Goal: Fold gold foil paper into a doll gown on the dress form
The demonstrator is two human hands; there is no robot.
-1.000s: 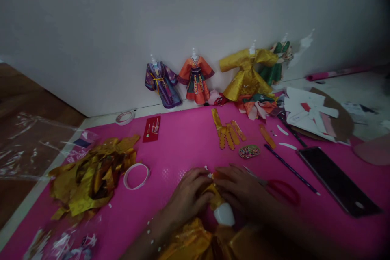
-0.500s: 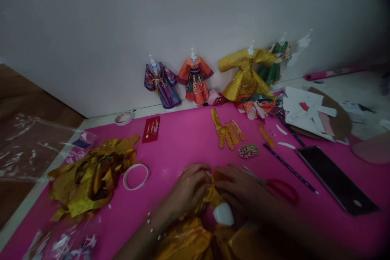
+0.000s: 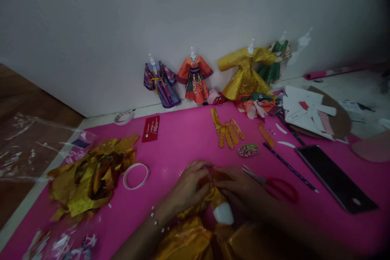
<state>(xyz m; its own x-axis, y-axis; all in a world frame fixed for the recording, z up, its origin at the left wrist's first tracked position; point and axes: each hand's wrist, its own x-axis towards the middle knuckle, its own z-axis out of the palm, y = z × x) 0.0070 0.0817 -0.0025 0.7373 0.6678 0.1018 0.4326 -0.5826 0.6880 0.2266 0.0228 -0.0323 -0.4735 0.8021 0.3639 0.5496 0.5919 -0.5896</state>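
Observation:
Near the front of the pink mat (image 3: 179,142), my left hand (image 3: 192,186) and my right hand (image 3: 239,189) are together, fingers pinching the same gold satin cloth (image 3: 215,197). Below the fingers a white smooth piece (image 3: 224,213) sticks out of the cloth; what it belongs to is hidden. More of the gold cloth spreads in folds toward me under my wrists. Just beyond my right hand lie scissors (image 3: 282,189) with red handles, blades slightly apart. The fingertips are partly in shadow, so the exact grip is hard to see.
Doll forms in purple (image 3: 161,85), orange (image 3: 195,79), gold (image 3: 246,71) and green (image 3: 271,69) robes lean along the wall. Gold scraps (image 3: 91,174) and a tape roll (image 3: 136,176) lie left. A pencil (image 3: 289,166), phone (image 3: 335,178) and white papers (image 3: 307,109) lie right.
Both hands stay on the gold cloth, with small finger movements. My left wrist has shifted slightly right, and the scissors' blades show more beside my right hand.

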